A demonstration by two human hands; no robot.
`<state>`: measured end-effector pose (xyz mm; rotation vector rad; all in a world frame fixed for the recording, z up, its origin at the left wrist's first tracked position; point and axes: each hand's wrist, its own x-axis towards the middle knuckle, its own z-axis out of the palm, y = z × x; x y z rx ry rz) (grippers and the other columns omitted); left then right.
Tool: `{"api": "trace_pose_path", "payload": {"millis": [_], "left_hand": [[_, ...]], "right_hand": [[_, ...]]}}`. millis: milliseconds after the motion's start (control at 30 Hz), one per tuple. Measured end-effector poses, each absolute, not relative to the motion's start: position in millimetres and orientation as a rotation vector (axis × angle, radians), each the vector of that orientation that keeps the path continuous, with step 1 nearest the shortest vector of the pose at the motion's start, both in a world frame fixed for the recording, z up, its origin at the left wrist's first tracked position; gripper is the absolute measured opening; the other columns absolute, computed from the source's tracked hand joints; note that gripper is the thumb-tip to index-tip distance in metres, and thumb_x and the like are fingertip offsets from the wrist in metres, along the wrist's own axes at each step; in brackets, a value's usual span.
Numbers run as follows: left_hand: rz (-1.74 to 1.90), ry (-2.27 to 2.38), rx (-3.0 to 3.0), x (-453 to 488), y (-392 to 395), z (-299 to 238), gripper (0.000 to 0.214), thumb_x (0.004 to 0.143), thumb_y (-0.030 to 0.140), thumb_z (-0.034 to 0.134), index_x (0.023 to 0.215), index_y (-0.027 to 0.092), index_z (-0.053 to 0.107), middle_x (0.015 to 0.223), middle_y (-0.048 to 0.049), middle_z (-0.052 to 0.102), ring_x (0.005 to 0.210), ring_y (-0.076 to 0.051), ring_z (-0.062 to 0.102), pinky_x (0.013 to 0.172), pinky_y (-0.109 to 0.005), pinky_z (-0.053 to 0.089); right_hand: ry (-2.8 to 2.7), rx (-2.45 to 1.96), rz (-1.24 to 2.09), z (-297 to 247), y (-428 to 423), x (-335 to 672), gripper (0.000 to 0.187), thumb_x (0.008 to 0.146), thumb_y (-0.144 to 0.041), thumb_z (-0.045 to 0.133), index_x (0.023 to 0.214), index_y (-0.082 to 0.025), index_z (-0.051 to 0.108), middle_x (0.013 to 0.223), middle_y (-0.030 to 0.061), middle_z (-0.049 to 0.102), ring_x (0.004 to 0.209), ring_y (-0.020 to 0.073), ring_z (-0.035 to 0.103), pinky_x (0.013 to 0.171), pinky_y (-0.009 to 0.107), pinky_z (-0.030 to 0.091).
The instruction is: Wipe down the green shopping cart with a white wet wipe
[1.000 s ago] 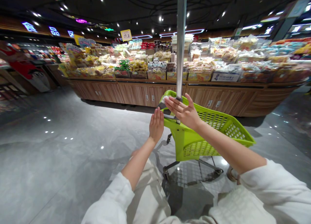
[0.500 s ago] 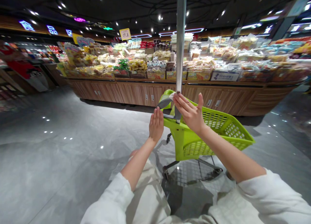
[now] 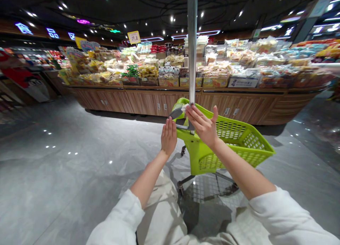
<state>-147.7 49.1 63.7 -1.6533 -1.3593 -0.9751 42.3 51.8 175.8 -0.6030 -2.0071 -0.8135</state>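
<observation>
A bright green shopping cart (image 3: pixel 196 151) stands in front of me, with a grey handle (image 3: pixel 176 113) on its near side. The straight fingers of my left hand (image 3: pixel 169 135) lie side by side, their tips at the handle's left end; its thumb is hidden. With my right hand (image 3: pixel 203 125) I press a crumpled white tissue (image 3: pixel 184 107) against the handle beside the metal pole. Those fingers are stretched over the tissue and the thumb sticks up. The cart's basket spreads out to the right, partly behind my right forearm.
An upright metal pole (image 3: pixel 192 46) rises from the cart's handle area. Beyond the cart runs a wooden display counter (image 3: pixel 145 100) piled with packaged food (image 3: pixel 170 69), and a price sign (image 3: pixel 134 37) stands above it. Shiny grey floor (image 3: pixel 79 174) stretches to the left.
The view has shifted slightly, so cart, pole and counter appear a little further left. My right hand, with the tissue, and my left hand keep nearly the same places on the handle.
</observation>
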Motion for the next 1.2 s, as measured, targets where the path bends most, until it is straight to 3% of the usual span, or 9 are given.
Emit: {"api": "trace_pose_path", "payload": {"millis": [133,333,467,567,767,867,967,1200], "left_hand": [[-0.994,-1.388,-1.684,-145.9,47.0,63.5,0.068,0.093,-0.001,0.03,0.157,0.008,0.009,0.159,-0.0217,0.022,0.148,-0.024,0.015,0.122,-0.046,0.027],[-1.05,-1.434,-1.736,-144.9,48.8,65.0,0.063,0.094,0.0,0.03,0.156,0.007,0.018,0.158,-0.022,0.026,0.149,-0.024,0.016,0.122,-0.049,0.025],[-1.047,-1.411,-1.713,-144.3,50.1,64.6,0.062,0.095,0.002,0.03,0.156,0.007,0.018,0.158,-0.0207,0.029,0.149,-0.024,0.013,0.123,-0.047,0.024],[-1.052,-1.387,-1.698,-143.9,49.0,63.5,0.062,0.095,0.002,0.03,0.156,0.007,0.019,0.158,-0.0212,0.028,0.149,-0.024,0.013,0.123,-0.047,0.025],[-1.05,-1.418,-1.706,-141.7,45.2,62.8,0.068,0.093,-0.001,0.03,0.157,0.009,0.011,0.159,-0.0212,0.022,0.149,-0.024,0.015,0.122,-0.048,0.027],[-1.033,-1.377,-1.668,-140.7,44.8,63.1,0.071,0.093,-0.001,0.029,0.158,0.01,0.003,0.159,-0.0214,0.019,0.149,-0.024,0.012,0.122,-0.048,0.029],[-1.041,-1.367,-1.667,-140.9,45.7,62.9,0.069,0.093,0.0,0.029,0.158,0.01,0.006,0.159,-0.0215,0.02,0.148,-0.024,0.012,0.122,-0.048,0.029],[-1.066,-1.413,-1.715,-140.5,46.0,63.7,0.06,0.095,0.003,0.03,0.155,0.006,0.021,0.159,-0.0212,0.028,0.149,-0.025,0.012,0.123,-0.047,0.025]], "right_hand": [[-1.946,-0.664,-0.728,173.1,48.6,49.0,0.053,0.102,-0.012,0.034,0.154,-0.026,0.033,0.144,0.0074,0.054,0.138,0.0185,0.047,0.121,0.052,-0.017],[-2.06,-0.652,-0.669,162.2,50.8,12.6,0.051,0.103,-0.016,0.032,0.152,-0.03,0.036,0.149,0.0051,0.049,0.141,0.0167,0.042,0.121,0.054,-0.016],[-2.171,-0.577,-0.698,159.6,52.7,2.1,0.048,0.103,-0.018,0.034,0.147,-0.035,0.042,0.151,-0.0006,0.046,0.144,0.0136,0.038,0.121,0.049,-0.017],[-2.148,-0.555,-0.729,162.8,51.7,13.2,0.05,0.103,-0.016,0.034,0.15,-0.033,0.037,0.15,-0.0003,0.048,0.143,0.0118,0.039,0.12,0.046,-0.021],[-1.928,-0.75,-0.611,171.7,41.9,49.8,0.055,0.101,-0.013,0.03,0.154,-0.027,0.033,0.146,0.0087,0.052,0.14,0.0212,0.045,0.121,0.059,-0.011],[-1.909,-0.72,-0.641,169.7,41.3,47.1,0.056,0.101,-0.012,0.029,0.155,-0.026,0.03,0.147,0.0083,0.052,0.139,0.0192,0.046,0.121,0.055,-0.014],[-1.932,-0.658,-0.682,164.6,44.4,30.2,0.056,0.101,-0.012,0.03,0.155,-0.025,0.028,0.146,0.0062,0.052,0.14,0.0155,0.044,0.12,0.049,-0.02],[-2.127,-0.542,-0.684,156.8,51.9,7.4,0.049,0.101,-0.014,0.035,0.145,-0.034,0.046,0.151,-0.0001,0.047,0.142,0.0153,0.041,0.121,0.049,-0.017]]}}
